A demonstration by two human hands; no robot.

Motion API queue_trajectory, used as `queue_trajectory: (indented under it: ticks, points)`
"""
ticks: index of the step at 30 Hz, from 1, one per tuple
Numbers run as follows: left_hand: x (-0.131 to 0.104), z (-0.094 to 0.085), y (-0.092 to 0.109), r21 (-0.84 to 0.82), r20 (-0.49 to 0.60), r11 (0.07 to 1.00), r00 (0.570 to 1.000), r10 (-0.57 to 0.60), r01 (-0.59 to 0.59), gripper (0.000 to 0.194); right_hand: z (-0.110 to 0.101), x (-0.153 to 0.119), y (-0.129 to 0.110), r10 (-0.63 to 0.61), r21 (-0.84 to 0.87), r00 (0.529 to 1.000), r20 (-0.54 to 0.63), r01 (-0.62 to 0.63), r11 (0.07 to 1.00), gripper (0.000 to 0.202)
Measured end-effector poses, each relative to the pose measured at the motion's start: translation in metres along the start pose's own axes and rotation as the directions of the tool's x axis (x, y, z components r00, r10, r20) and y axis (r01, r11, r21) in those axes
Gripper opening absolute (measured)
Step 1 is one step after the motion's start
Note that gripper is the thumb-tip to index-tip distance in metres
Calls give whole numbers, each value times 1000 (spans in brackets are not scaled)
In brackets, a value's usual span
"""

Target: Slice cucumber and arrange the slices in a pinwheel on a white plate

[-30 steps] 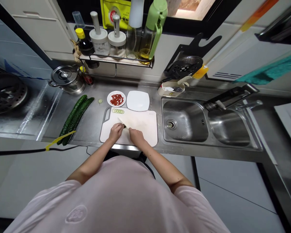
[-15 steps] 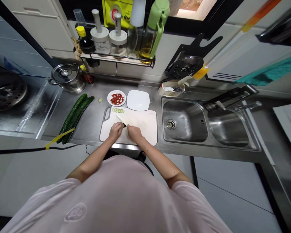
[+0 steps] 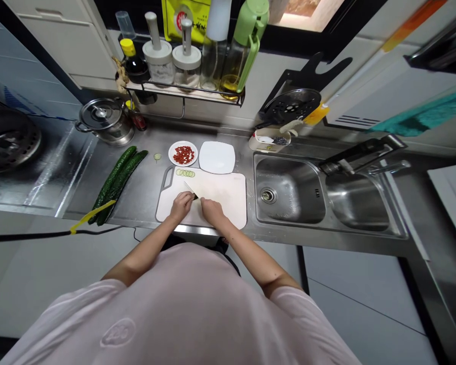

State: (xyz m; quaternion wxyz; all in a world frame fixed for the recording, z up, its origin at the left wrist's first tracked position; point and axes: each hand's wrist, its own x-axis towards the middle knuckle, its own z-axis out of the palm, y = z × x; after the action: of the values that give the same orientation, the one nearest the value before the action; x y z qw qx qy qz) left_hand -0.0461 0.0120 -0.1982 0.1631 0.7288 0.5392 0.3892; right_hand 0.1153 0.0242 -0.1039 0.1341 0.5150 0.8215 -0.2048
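Over the white cutting board (image 3: 231, 197), my right hand (image 3: 213, 210) is closed around the handle of a knife (image 3: 191, 189), whose thin blade points up and left. My left hand (image 3: 181, 205) is closed on a small dark green cucumber piece (image 3: 195, 196), mostly hidden by the fingers, right beside the blade. A row of overlapping cucumber slices (image 3: 185, 173) lies at the board's top left. Behind the board stand a round plate of chopped red pieces (image 3: 183, 153) and a white square plate (image 3: 217, 157). Whole cucumbers (image 3: 117, 182) lie to the left.
A double sink (image 3: 289, 190) is on the right, with a faucet (image 3: 365, 154). At the back left stands a lidded steel pot (image 3: 104, 121). A shelf (image 3: 186, 93) with jars and bottles hangs above the counter. One thin slice (image 3: 157, 156) lies left of the round plate.
My right hand and the knife have shifted slightly to the right. My left hand has stayed almost in place on the cucumber piece.
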Motion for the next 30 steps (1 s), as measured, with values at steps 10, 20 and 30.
queue_trajectory:
  ticks: [10,20,30]
  points:
    - [0,-1,0,12,6,1000,1000,12,-12,20,3,18,-5,-24,19,997,-68,25,999,26]
    - [0,0,1,5,-22,1000,1000,8,-8,20,12,-3,6,11,-4,1000,-14,-11,1000,26]
    - [0,0,1,5,-8,1000,1000,9,-9,21,11,6,4,-12,-9,999,-35,12,1000,26]
